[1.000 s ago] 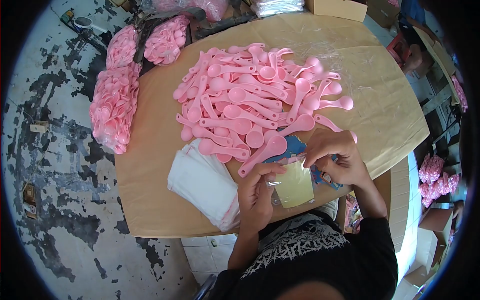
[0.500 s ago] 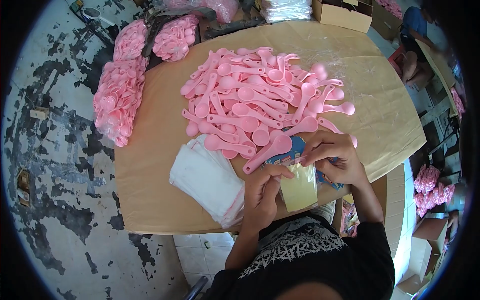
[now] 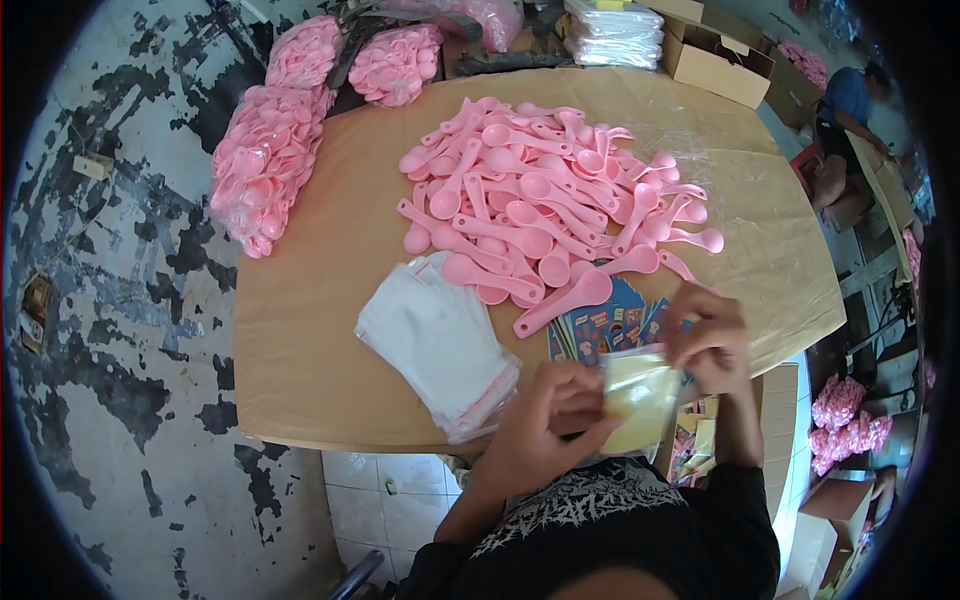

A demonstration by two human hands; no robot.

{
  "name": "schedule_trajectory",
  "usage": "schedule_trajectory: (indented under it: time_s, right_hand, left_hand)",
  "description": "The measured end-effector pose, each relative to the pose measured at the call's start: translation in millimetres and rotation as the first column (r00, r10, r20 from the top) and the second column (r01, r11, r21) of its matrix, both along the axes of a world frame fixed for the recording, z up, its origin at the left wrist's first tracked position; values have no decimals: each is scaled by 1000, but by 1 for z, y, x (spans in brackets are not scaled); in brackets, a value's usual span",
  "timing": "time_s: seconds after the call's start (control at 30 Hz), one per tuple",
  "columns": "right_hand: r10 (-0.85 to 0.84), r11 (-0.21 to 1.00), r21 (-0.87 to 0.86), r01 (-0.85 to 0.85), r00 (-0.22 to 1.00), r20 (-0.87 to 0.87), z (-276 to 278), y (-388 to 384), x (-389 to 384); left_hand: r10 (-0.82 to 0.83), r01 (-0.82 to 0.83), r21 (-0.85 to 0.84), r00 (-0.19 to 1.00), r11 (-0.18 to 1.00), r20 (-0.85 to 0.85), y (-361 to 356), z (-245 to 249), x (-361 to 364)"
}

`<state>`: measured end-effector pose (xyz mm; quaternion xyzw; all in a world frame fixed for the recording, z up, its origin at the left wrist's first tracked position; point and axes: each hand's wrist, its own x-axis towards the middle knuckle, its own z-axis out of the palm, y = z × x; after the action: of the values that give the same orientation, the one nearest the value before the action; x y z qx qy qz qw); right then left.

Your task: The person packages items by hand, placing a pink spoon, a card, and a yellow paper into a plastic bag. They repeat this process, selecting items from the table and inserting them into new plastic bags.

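A clear plastic packet with a pale yellow card (image 3: 642, 400) in it is held between both hands near my body. My left hand (image 3: 560, 420) grips its left edge, thumb over the front. At the packet's upper right corner, the fingers of my right hand (image 3: 708, 338) are pinched, a little blurred. Blue printed cards (image 3: 610, 322) lie on the table just beyond the packet, partly covered by it and my right hand. Pink measuring spoons (image 3: 545, 190) form a big pile past the cards. To the left of my hands rests a stack of clear plastic bags (image 3: 435, 345).
Brown paper covers the table (image 3: 300, 370). Bagged pink spoons (image 3: 270, 150) lie at its far left edge. Behind it are stacked plastic bags (image 3: 613, 35) and an open cardboard box (image 3: 715, 62). Another person (image 3: 845, 110) sits at the far right.
The packet has come closer to my body and slightly right. My right hand has shifted right, uncovering more of the blue cards. The whole view has tilted a little.
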<state>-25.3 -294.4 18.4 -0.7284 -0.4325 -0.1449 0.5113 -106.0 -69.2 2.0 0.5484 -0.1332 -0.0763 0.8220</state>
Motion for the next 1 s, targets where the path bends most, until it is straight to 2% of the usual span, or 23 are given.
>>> schedule_trajectory:
  time_s: [0.07,0.1,0.13,0.17,0.2,0.23,0.3,0.33,0.43,0.53,0.6,0.67,0.73,0.83,0.93,1.0]
  right_hand:
    - [-75,991,114,73,997,18,8,-26,-5]
    - [-179,981,77,177,984,15,21,-37,-11]
    - [-172,985,-1,172,985,-7,34,-55,-16]
    - [-212,973,-103,207,976,-40,47,-66,-24]
    - [-282,932,-277,236,949,-138,61,-77,-34]
    - [-349,864,-451,225,913,-213,72,-89,-40]
    - [-498,686,-685,244,844,-198,69,-101,-41]
    - [-520,653,-691,310,847,-112,71,-96,-38]
    - [-581,534,-692,486,806,118,77,-70,-41]
    - [-403,737,-600,311,915,-21,86,-8,-37]
    - [-211,824,-550,135,974,-77,74,31,-27]
    - [-143,806,-589,54,984,-106,58,73,-16]
    - [-41,830,-558,1,997,-59,37,108,-1]
    - [-30,685,-722,-100,986,-164,19,143,16]
    - [-54,674,-684,-280,904,-423,32,154,25]
    - [-24,752,-599,-275,897,-441,27,153,30]
  left_hand:
    - [35,-35,-30,999,999,5,22,9,-18]
    - [164,-167,2,973,986,161,35,-1,-25]
    - [281,-300,13,907,954,314,49,-15,-31]
    - [391,-448,66,835,891,386,66,-26,-34]
    - [483,-587,111,746,802,459,81,-32,-37]
    - [488,-674,228,689,702,535,92,-30,-36]
    - [437,-805,407,582,433,686,112,-26,-27]
    - [383,-794,473,602,383,700,119,-29,-25]
    - [312,-717,581,694,386,649,119,-32,-18]
    - [86,-609,769,792,196,605,111,-37,-12]
    - [105,-616,752,785,235,610,110,-36,-10]
    - [102,-628,740,774,241,624,111,-34,-11]
    - [81,-646,730,759,225,646,111,-35,-11]
    - [112,-659,715,749,234,653,112,-43,-14]
    - [152,-693,680,719,241,678,112,-46,-16]
    - [178,-706,663,706,248,685,112,-46,-14]
